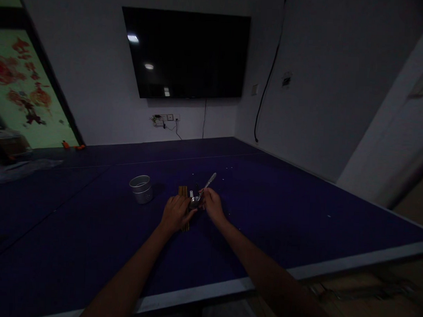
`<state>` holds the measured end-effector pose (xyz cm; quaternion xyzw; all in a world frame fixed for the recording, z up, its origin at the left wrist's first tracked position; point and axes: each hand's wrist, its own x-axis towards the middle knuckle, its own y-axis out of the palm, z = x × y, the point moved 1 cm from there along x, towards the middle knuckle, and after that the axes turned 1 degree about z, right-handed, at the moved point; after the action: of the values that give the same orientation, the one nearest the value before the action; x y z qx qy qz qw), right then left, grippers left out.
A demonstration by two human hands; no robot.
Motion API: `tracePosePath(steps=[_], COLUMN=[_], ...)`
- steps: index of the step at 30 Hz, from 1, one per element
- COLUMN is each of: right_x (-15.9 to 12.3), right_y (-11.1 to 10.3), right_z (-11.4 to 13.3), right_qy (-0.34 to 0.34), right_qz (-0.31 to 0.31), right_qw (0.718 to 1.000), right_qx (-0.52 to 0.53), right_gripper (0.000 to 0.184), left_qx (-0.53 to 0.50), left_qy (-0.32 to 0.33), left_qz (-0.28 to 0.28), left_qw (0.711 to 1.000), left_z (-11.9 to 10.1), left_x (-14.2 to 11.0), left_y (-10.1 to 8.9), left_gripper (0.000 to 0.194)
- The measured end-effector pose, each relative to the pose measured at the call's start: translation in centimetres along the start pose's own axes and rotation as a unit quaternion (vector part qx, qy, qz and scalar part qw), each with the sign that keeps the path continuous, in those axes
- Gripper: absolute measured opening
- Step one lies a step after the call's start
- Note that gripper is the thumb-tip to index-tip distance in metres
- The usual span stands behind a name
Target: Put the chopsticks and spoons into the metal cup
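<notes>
"Spoon [211,179] first: how does it lie from the hands?"

"Between them, on my feed. Its bowl sits just beside the left fingertips, and its handle slants up, away from the wearer and to the right."

"Which hand has the handle?"

"Right hand [212,204], by my reading. I see its thumb and fingers pinching low on the handle, near the bowl, with the far end sticking out free."

"And the left hand [175,212]?"

"Fingers together and curved over some brown sticks [182,191], thumb reaching toward the bowl. I can't tell whether it grips either."

"Anything else close?"

"I have a metal cup [142,193] upright on the table [272,202], left of both hands and apart from them, and a small pale thing [191,193] just beyond the bowl."
</notes>
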<state>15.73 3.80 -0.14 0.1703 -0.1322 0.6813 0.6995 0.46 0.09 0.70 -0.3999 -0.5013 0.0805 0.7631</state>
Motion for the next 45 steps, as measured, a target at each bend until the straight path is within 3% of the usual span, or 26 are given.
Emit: tracePosePath(steps=[5,10,14,18,23,27,35,45], right_x=[-0.1,-0.9,-0.9,0.4,2.4,3.0,3.0,2.3], right_y=[0.6,1.5,1.7,0.5,-2.6,-3.9,-3.9,-3.8], right_z=[-0.8,-1.1,-1.1,-1.8,-3.2,-4.3,-5.0,-3.3], right_qy=[-0.017,-0.003,0.022,0.018,0.001,0.041,0.059,0.065], right_qz=[0.037,0.029,0.027,0.004,-0.005,-0.015,0.028,0.031], right_qw=[0.998,0.999,0.999,1.000,0.994,0.982,0.962,0.927], right_qx=[-0.041,-0.033,-0.005,-0.009,-0.110,-0.186,-0.265,-0.369], right_gripper=[0.043,0.053,0.048,0.044,0.035,0.029,0.017,0.015], left_qx=[0.028,0.051,0.039,0.029,0.034,0.029,0.046,0.092], left_qy=[-0.024,-0.024,-0.011,-0.017,-0.050,-0.074,-0.126,-0.204], left_qz=[-0.007,-0.001,0.010,0.012,0.020,0.027,-0.003,-0.057], left_qw=[0.999,0.998,0.999,0.999,0.998,0.996,0.991,0.973], left_z=[0.1,0.0,0.1,0.5,1.1,1.6,2.9,4.9], left_x=[0.0,0.1,0.2,0.0,-0.2,-0.4,-0.5,-1.0], left_y=[-0.2,-0.3,-0.1,0.2,0.3,0.3,0.0,-0.7], left_gripper=[0.028,0.026,0.025,0.026,0.027,0.027,0.026,0.023])
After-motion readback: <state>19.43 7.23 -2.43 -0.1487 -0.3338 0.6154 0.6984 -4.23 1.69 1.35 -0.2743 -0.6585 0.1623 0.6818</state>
